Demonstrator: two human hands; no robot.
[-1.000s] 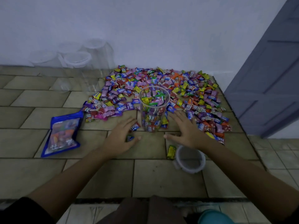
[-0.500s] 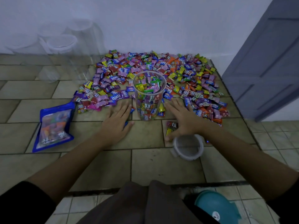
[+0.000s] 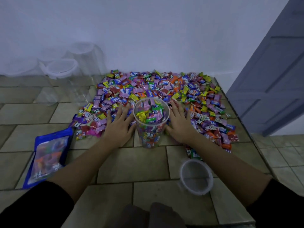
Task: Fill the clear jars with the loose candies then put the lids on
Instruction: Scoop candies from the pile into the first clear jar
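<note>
A clear jar point(image 3: 150, 129), nearly full of wrapped candies, stands upright on the tiled floor in front of a wide heap of loose candies point(image 3: 164, 92). My left hand point(image 3: 119, 125) lies flat with spread fingers on candies just left of the jar. My right hand point(image 3: 178, 123) lies flat the same way just right of it. Neither hand holds anything. A clear lid point(image 3: 196, 176) lies on the floor near my right forearm. Several empty clear jars point(image 3: 69, 79) stand at the back left by the wall.
A blue candy bag point(image 3: 47, 155) lies flat on the floor to the left. A grey door point(image 3: 271, 83) stands at the right, past the edge of the tiled step. A white wall closes off the back.
Both hands slid forward along the floor, from in front of the jar to either side of it, onto the near edge of the candy heap. The view moved closer.
</note>
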